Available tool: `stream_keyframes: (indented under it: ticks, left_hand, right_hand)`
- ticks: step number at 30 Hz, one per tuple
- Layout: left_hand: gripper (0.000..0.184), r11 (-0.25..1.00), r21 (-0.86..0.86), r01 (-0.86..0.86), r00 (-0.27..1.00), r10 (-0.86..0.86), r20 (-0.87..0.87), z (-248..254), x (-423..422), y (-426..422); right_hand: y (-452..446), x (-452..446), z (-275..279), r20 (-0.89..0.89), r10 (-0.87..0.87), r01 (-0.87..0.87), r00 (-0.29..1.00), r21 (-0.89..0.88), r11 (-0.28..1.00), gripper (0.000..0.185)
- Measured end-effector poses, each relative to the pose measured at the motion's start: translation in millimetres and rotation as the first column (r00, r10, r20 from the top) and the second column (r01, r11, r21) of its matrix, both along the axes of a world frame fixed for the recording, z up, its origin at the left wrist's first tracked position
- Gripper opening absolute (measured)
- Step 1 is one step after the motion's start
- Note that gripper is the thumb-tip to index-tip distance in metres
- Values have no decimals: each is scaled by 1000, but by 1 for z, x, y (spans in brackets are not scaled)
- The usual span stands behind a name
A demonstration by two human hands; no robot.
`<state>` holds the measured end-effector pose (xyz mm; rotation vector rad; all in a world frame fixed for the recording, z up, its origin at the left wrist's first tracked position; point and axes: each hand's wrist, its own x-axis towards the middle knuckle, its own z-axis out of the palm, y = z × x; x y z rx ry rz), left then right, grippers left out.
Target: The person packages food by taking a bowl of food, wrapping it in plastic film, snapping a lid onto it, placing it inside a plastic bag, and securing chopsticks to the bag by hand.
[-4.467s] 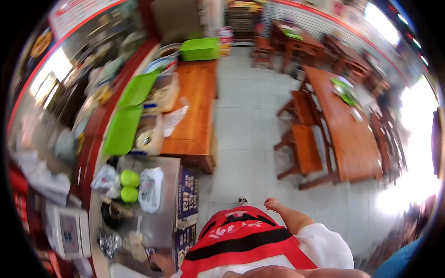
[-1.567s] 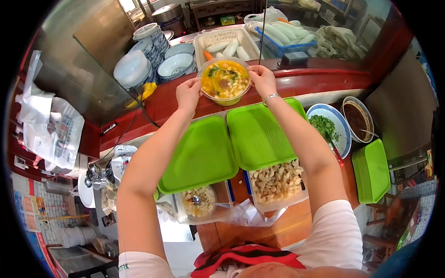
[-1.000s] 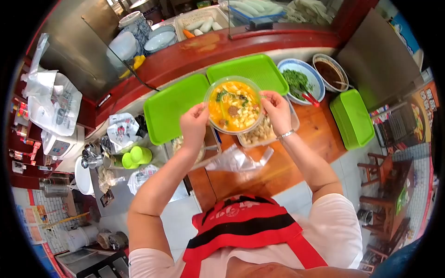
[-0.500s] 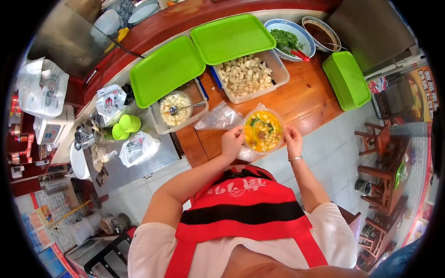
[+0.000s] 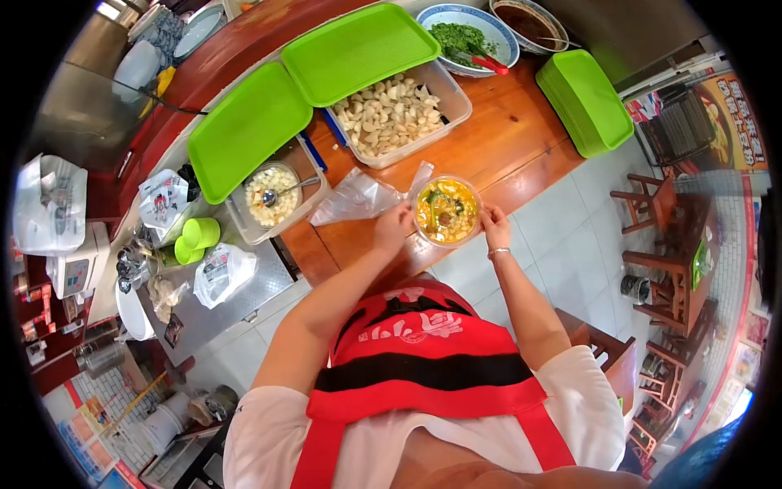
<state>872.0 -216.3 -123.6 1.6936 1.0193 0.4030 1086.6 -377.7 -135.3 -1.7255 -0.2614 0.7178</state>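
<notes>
A round clear plastic takeaway bowl, full of yellow soup with greens and pale chunks, is held at the table's front edge. My right hand pinches its right rim. My left hand is closed at its left side, fingertips against the rim and close to a clear plastic bag. The bag lies crumpled on the wooden table, one end rising behind the bowl.
Behind are a tub of garlic cloves and a tub holding a bowl of diced white pieces, with green trays over them. Chopped greens, a dark sauce bowl and stacked green trays stand rightward. Stools are beyond.
The view has shifted, so the table things sit further left and higher. Both hands still hold the bowl. The bag's right end now shows behind the bowl's upper left.
</notes>
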Motion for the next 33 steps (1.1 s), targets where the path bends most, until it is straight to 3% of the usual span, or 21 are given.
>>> stream_keyframes:
  ticks: [1,3,7,9,11,14,16,17,19,23,25,26,27,29,31,33]
  left_hand:
    - [42,984,179,20,999,-12,-48,9,-6,10]
    - [54,842,523,130,948,50,-315,14,-25,41]
    - [56,879,473,59,874,184,-450,14,-52,75]
    - [55,898,436,59,835,195,-515,23,-56,77]
    - [56,940,321,114,745,133,-654,37,-54,75]
    - [59,927,365,80,747,186,-638,0,-70,75]
    - [64,953,297,55,715,171,-678,35,-76,67]
    - [69,974,224,34,685,141,-715,48,-80,63]
    - [69,960,280,-16,699,211,-683,33,-93,61]
    - [73,932,338,-128,764,310,-566,4,-115,68]
    - [74,936,301,-184,741,333,-583,2,-121,67]
    - [75,936,263,-235,717,349,-603,0,-124,67]
    - [75,936,262,-236,718,350,-602,-3,-125,69]
    - [71,859,259,-441,711,511,-484,-32,-128,78]
    - [64,818,188,-544,704,566,-429,-73,-134,97]
    - [57,766,110,-633,688,622,-374,-76,-135,103]
  right_hand:
    - [-1,-2,3,1,-6,6,1000,-2,1000,20]
    - [-1,-8,10,-19,-91,90,996,-27,996,23]
    - [-25,-22,5,-96,-171,145,981,-234,961,31]
    - [-44,-36,-12,-333,-92,-21,938,-322,946,36]
    - [-52,-59,-22,-401,177,-317,899,-315,895,41]
    - [-33,-97,10,-545,280,-485,790,-277,830,33]
    - [-14,-116,24,-386,654,-742,651,-143,655,23]
    - [-5,-122,24,-385,659,-747,646,-140,650,23]
    - [16,-132,24,-129,815,-825,564,-119,552,17]
    - [43,-158,19,-51,805,-804,591,-107,584,20]
    - [53,-171,13,-30,858,-857,512,-86,508,16]
    - [57,-178,42,-159,840,-855,518,-85,511,17]
    - [58,-183,43,-159,840,-855,518,-87,511,17]
    - [58,-190,44,-141,863,-874,485,-117,472,18]
    - [55,-194,35,-90,864,-866,496,-128,484,18]
    - [52,-197,35,-37,862,-857,506,-138,497,18]
